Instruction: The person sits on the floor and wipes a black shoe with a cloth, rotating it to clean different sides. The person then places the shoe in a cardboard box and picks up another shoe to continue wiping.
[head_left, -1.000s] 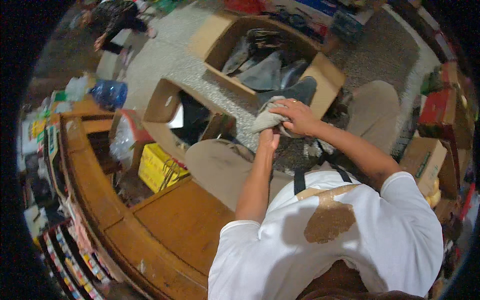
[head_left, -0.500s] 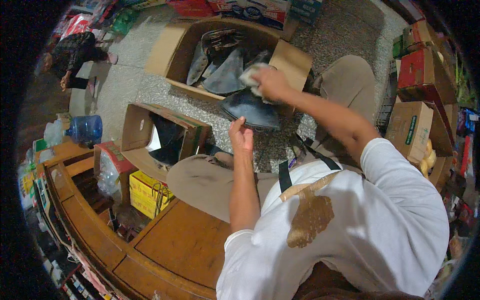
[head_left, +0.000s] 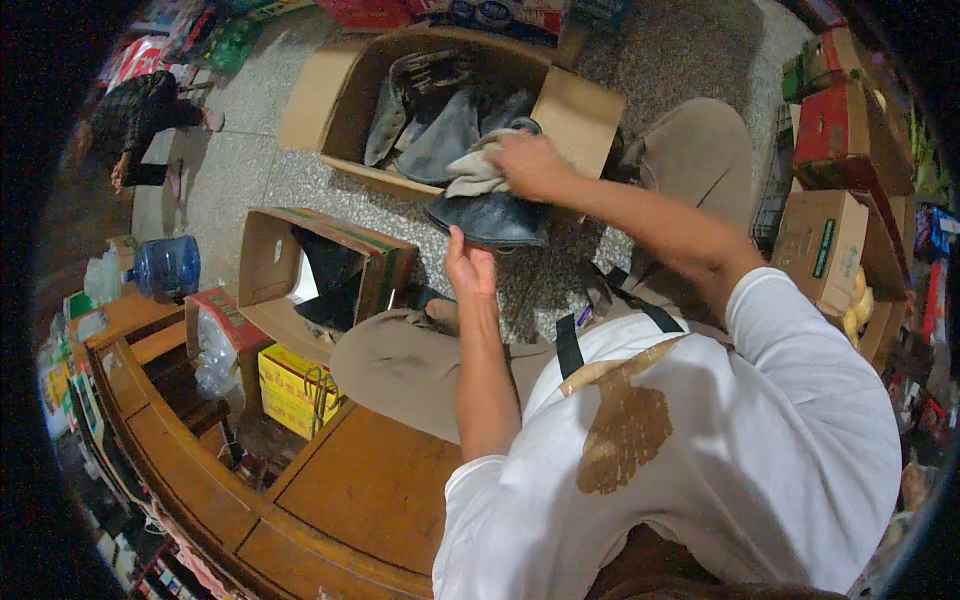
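My left hand grips the near edge of a black, fan-shaped, leather-like piece, its thumb on the near side and the other fingers hidden underneath. Bunched in my right hand is a pale grey cloth, which lies over the far part of the piece. Just beyond, an open cardboard box holds several similar dark pieces, greyer and duller than the one in my hand.
A smaller cardboard box, tipped open to the left, has black pieces inside. A yellow box stands beside wooden furniture. More cartons are stacked at right. At far left another person is partly visible.
The cloth in my right hand has swept left across the far side of the black piece and looks more spread out. My left hand keeps its grip, shifted slightly left and away.
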